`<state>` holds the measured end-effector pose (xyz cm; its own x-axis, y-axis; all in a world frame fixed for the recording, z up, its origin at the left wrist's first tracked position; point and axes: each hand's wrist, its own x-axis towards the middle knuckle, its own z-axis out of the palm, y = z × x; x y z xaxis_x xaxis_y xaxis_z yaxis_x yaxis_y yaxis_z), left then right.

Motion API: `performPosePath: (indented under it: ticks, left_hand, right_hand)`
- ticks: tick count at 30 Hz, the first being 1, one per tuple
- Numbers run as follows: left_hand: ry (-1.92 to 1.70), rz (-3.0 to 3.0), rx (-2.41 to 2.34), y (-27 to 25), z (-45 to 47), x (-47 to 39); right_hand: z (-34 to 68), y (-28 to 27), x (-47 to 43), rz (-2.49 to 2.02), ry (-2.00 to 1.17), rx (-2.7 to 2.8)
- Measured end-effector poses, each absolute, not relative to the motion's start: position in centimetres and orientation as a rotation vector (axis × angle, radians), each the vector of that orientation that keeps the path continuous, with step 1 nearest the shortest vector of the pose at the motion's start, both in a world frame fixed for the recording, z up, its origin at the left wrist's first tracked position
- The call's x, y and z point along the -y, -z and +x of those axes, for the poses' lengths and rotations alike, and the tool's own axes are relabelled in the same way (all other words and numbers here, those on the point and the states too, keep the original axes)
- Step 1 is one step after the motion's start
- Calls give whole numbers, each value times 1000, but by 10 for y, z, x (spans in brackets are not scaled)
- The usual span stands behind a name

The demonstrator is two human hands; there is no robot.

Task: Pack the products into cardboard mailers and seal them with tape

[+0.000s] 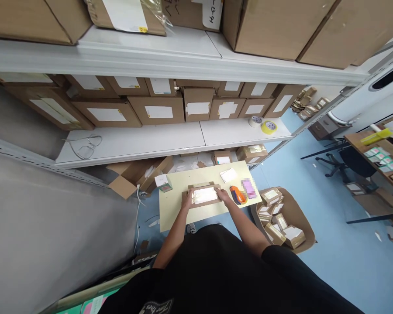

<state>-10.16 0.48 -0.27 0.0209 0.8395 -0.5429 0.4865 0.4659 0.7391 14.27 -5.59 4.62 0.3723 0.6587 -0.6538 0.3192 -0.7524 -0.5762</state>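
A brown cardboard box (196, 205) with a white label (205, 195) facing up lies on the pale yellow table (170, 213). My left hand (187, 199) grips the left end of the box, and my right hand (222, 195) grips its right end. Strips of clear tape seem to run over the label. To the right of my right hand lies an orange and blue tape dispenser (237, 195). Beside it is a blurred purple item (249, 188). White paper slips (228, 175) rest near the table's back edge.
A small white-and-green box (163, 182) stands at the table's left corner. On the floor to the right, a large carton (309, 218) holds several packed boxes. The shelf (170, 137) ahead carries labelled boxes, tape rolls (269, 127) and glasses (85, 147). An opened carton (127, 176) sits left.
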Motion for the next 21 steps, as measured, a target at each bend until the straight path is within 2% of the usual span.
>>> performPosePath:
  ticks: [7, 14, 21]
  left_hand:
    - [-796, 949, -1477, -8, -103, -17]
    - [-415, 1176, -1591, 29, -109, 14]
    - [-325, 1211, -1627, 43, -114, 11]
  right_hand:
    - [143, -48, 56, -1945, -958, 644]
    - [137, 3, 70, -2097, -1256, 837]
    - [126, 16, 78, -2077, -1288, 789]
